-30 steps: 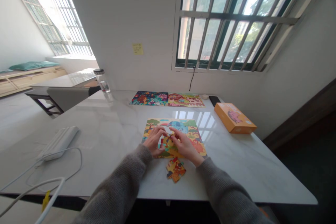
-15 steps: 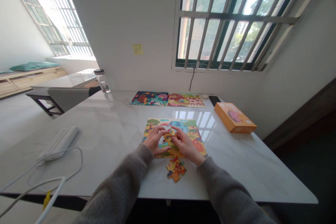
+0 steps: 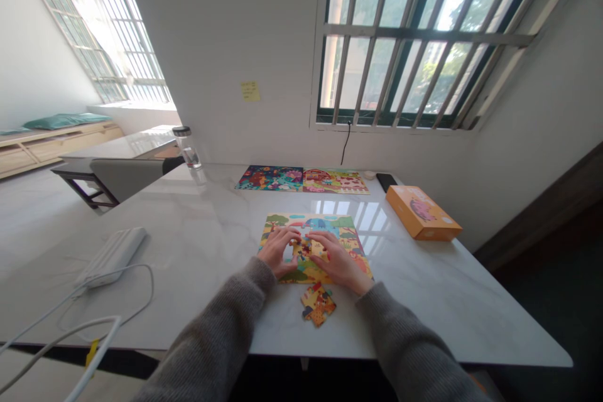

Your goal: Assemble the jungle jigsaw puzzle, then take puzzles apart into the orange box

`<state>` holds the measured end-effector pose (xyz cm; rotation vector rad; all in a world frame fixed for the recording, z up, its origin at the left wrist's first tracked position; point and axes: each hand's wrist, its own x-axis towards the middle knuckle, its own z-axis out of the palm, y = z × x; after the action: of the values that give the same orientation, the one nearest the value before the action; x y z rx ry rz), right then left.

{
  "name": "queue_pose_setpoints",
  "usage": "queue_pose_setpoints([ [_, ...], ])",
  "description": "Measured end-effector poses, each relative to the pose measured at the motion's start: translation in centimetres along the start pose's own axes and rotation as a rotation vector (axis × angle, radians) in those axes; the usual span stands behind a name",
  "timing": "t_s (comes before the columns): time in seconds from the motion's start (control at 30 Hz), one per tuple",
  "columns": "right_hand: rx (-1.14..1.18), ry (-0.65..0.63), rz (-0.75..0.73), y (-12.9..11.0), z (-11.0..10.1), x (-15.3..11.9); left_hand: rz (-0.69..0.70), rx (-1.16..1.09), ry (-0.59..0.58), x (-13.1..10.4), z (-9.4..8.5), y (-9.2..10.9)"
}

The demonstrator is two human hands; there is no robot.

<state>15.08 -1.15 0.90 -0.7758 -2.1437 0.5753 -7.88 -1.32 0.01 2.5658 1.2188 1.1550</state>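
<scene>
Has a puzzle piece (image 3: 302,249) between loosely arched left hand (image 3: 279,252) and right hand (image 3: 337,259), over the picture board (image 3: 347,236); cannot tell whether gripped.

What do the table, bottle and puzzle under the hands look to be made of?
Table: glossy white with grey veining, marble or a stone-look slab; it mirrors the window. Bottle: smooth, clear glass or plastic, judging by its see-through body. Puzzle: probably printed cardboard, from its thin, flat look and coloured picture; finish unclear.
</scene>
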Motion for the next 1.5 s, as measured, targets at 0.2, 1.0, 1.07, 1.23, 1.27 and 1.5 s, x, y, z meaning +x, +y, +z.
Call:
queue_pose_setpoints([
  [0.2, -0.066, 0.015, -0.003, 1.1, 0.3, -0.2, 0.003, -0.037, -0.017, 0.0, 0.2, 0.2],
  [1.0, -0.353, 0.027, 0.100, 4.0, -2.3, 0.0, -0.207, 0.072, 0.059, -0.4, 0.4, -2.1],
  [1.07, -0.334, 0.006, 0.083, 4.2, -1.8, 0.8, -0.212, 0.097, -0.022, -0.5, 0.7, -2.1],
  [1.23, -0.344, -0.045, 0.083, 4.9, -0.8, 2.9, -0.227, 0.123, -0.075, -0.6, 1.0, -2.1],
  [1.27, -0.357, -0.062, 0.088, 5.0, -0.6, 3.2, -0.229, 0.124, -0.072, -0.6, 1.0, -2.2],
  [1.5, -0.390, -0.111, 0.107, 5.1, 0.4, 4.2, -0.227, 0.109, -0.109, -0.8, 1.3, -2.6],
])
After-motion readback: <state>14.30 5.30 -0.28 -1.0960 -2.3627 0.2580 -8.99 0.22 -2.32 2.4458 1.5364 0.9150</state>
